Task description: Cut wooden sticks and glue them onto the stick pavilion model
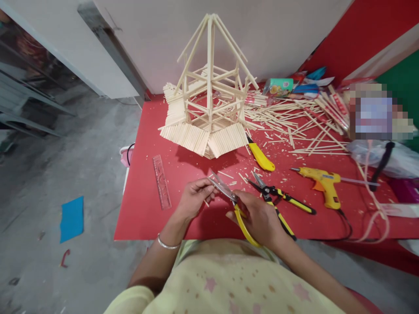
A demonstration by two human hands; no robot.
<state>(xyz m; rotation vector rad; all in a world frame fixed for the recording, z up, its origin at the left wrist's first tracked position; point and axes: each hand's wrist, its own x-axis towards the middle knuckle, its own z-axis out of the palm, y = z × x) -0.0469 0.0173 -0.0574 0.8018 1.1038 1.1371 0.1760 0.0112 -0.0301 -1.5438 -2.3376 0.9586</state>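
Note:
My right hand [260,218] is closed around the yellow handles of a pair of scissors [229,196], whose steel blades point up and left. My left hand [194,196] pinches a short thin wooden stick [207,203] right at the blades. Both hands hover over the near edge of the red table [147,209]. Beyond them stands a tall model house of wooden sticks [209,96] with a pointed roof frame and a slatted base.
A clear ruler [161,181] lies left of my hands. To the right lie yellow-handled snips [278,198], a yellow utility knife [261,157], a yellow glue gun [322,183] with its cord, and several loose sticks [301,124]. A blue scrap [72,218] is on the floor.

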